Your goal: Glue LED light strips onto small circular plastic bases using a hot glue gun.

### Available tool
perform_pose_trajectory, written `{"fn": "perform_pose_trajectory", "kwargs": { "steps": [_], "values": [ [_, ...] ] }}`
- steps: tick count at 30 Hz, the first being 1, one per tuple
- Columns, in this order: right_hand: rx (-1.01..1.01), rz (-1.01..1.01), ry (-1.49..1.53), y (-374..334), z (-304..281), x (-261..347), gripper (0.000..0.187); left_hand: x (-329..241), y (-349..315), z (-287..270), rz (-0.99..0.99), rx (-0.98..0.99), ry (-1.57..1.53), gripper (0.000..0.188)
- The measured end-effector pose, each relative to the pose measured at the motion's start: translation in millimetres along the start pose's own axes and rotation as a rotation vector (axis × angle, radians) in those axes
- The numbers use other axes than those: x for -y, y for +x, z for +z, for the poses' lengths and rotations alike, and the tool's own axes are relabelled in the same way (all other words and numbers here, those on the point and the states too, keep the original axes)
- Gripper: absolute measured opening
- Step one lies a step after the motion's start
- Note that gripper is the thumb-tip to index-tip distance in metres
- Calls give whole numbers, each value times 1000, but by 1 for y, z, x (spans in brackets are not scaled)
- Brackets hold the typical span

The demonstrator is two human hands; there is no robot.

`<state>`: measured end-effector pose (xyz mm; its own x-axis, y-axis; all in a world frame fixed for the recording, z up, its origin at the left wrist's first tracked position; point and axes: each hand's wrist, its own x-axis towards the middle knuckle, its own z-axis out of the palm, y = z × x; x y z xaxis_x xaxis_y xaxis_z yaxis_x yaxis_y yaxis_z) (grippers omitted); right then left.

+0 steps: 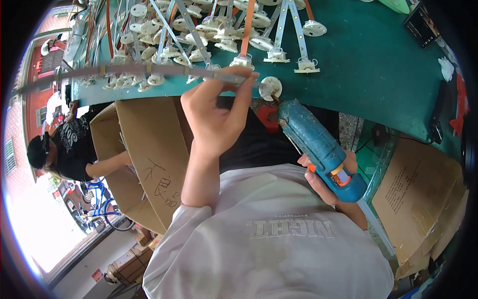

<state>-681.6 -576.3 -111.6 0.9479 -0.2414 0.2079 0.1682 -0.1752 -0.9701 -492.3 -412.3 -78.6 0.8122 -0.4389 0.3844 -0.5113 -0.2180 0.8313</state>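
My left hand [216, 112] pinches the end of a long, thin LED strip [149, 70] between thumb and fingers. From there the strip stretches out to the left above the table edge. Just beyond the fingertips is a round white plastic disc [272, 84] at the table's near edge; whether the strip touches it I cannot tell. My right hand [323, 185] is wrapped round the handle of a worn blue hot glue gun [313, 134]. The gun's nozzle points up at the disc, and a long pale glue stick [376, 226] sticks out of its back end.
Several strips with white round bases [306, 66] crowd the green table [358, 65]. An open cardboard box [154, 154] stands at the left, where another person [67, 152] reaches in. More cardboard [418, 199] is at the right. A black box [422, 26] lies at the far right.
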Motion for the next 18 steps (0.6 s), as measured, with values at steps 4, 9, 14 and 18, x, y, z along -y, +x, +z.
{"fn": "perform_pose_trajectory", "kwargs": {
  "steps": [4,9,14,18],
  "values": [
    [-17,24,-12,0,-1,-2,14,-2,6,6,-65,-26,-33,13],
    [-17,-101,-65,4,-1,-13,13,1,11,6,-75,-23,-66,13],
    [54,-228,-251,12,2,-10,14,-2,10,5,-78,-12,-45,13],
    [37,-212,-238,14,3,-12,14,-4,9,6,-99,3,-26,13]
  ]
}}
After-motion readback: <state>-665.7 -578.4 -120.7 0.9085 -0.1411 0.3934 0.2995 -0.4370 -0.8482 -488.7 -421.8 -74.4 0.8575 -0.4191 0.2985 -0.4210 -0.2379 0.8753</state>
